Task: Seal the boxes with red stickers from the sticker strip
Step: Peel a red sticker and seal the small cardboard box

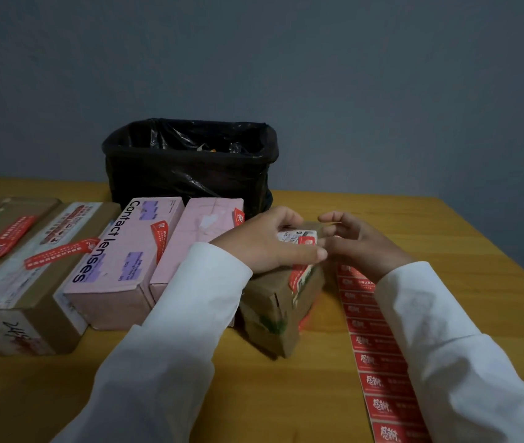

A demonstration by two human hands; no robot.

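1. A yellow-brown wooden table [414,238] fills the lower half of the frame; its far edge runs across the middle and its right edge slants down toward the lower right.
2. Behind it stands a plain grey-blue wall [286,59], dimly lit, filling the upper half.
3. A bin lined with a black bag [190,161] stands on the table at centre, against the wall.
4. Four boxes lie side by side at centre left, each bearing a red sticker: a brown box [4,225] at the left edge, a taped brown box [30,282], a pink box printed "Contact lenses" [120,260], and a plain pink box [196,238].
5. A small brown box [273,302] sits right of centre, touching the plain pink one, with a red sticker [305,247] running from its top down its side.
6. The left hand [264,241] rests on top of this box, fingers straight, thumb pressing on the sticker.
7. The right hand [360,241] is just beside the box's right end, fingers loosely curled; whether it touches the box or holds anything I cannot tell.
8. The sticker strip [379,362] lies flat on the table at lower right, partly under the right white sleeve [446,346].
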